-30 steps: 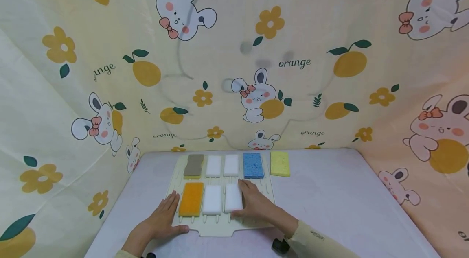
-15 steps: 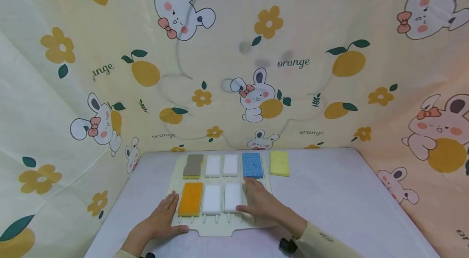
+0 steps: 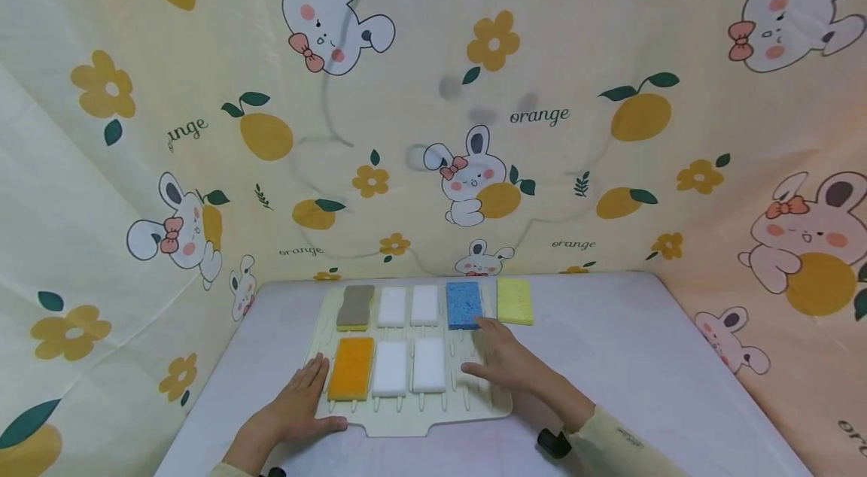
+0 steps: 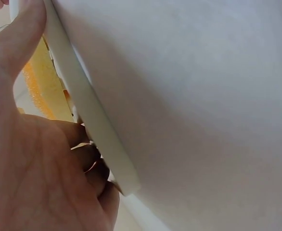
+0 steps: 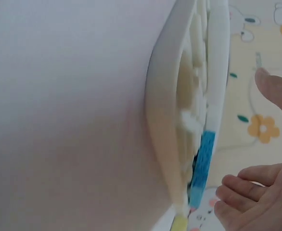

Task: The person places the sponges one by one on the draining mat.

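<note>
A cream ribbed board (image 3: 400, 427) lies on the table, bearing two rows of sponges. My left hand (image 3: 298, 403) rests along the board's left edge, fingers straight, thumb at the front edge, beside an orange sponge (image 3: 351, 369). Two white sponges, one of them the right-hand white sponge (image 3: 430, 366), lie to the right of the orange one. Over the board's right part is my right hand (image 3: 509, 358), holding nothing, fingers extended and thumb apart. Its fingertips overlap the near corner of a blue sponge (image 3: 463, 302) in the head view; the right wrist view shows the hand raised above the board.
In the back row lie a grey-topped sponge (image 3: 355, 307) and two white sponges, one a white block (image 3: 424, 305). A yellow sponge (image 3: 515, 302) lies beyond the board's back right side. Printed cloth (image 3: 400, 183) walls the table at the back and sides.
My right hand has let go of the right-hand white sponge in the front row and moved right and back toward the blue sponge. My left hand has stayed on the board's edge.
</note>
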Motion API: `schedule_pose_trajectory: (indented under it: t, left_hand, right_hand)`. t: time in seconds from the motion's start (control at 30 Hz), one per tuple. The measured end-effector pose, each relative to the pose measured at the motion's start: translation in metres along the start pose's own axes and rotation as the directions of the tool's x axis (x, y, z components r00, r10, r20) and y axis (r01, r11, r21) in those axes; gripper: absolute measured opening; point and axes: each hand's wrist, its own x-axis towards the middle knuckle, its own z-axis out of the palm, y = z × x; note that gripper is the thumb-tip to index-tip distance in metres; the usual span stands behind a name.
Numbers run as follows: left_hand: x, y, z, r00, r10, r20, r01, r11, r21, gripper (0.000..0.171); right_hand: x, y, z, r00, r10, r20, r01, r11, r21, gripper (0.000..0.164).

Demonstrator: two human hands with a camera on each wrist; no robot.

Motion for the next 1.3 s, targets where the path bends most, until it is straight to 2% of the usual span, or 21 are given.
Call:
schedule_pose_trajectory:
  t: [0.3,0.57,0.97,1.3]
  left_hand:
    - [0.001,-0.002,0.001,1.000,-0.004,0.001,0.004,1.000,0.019,0.129]
    - [0.005,-0.006,0.005,1.000,-0.022,0.007,0.022,1.000,-0.006,0.130]
    - [0.004,-0.006,0.003,1.000,-0.002,0.018,0.003,0.999,-0.035,0.133]
    - [0.003,-0.002,0.001,1.000,-0.021,0.012,0.022,1.000,-0.020,0.130]
  right_hand:
    - [-0.002,0.023,-0.019,1.000,0.012,-0.022,-0.012,1.000,-0.003,0.108]
    - [0.002,0.037,-0.038,0.999,0.050,-0.014,-0.050,0.999,0.004,0.112]
    - [0.020,0.067,-0.057,0.997,0.080,-0.018,-0.080,0.996,-0.028,0.114]
    - [0.037,0.087,-0.064,0.997,0.079,-0.016,-0.080,0.994,-0.075,0.125]
